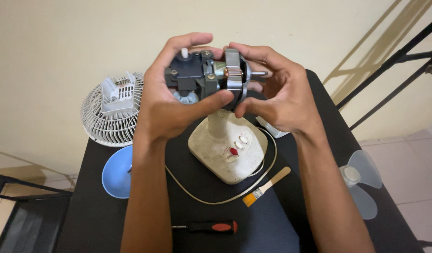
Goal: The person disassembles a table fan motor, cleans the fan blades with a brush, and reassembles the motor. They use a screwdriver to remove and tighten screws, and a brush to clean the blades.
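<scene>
In the frame's centre we see a black table (98, 220), then the cream fan base (227, 150). Above it, upper centre, our left hand (171, 100) and right hand (277, 96) both clasp the bare fan motor (211, 77). Bottom centre lies a screwdriver (211, 227).

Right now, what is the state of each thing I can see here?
Fan motor: bare, no cover, held up by both hands.
Left hand: gripping the motor.
Right hand: gripping the motor.
Fan base: upright on the table.
Fan grille: removed, leaning by the wall.
Fan blade: detached.
Screwdriver: lying unused.
Brush: lying unused.
</scene>
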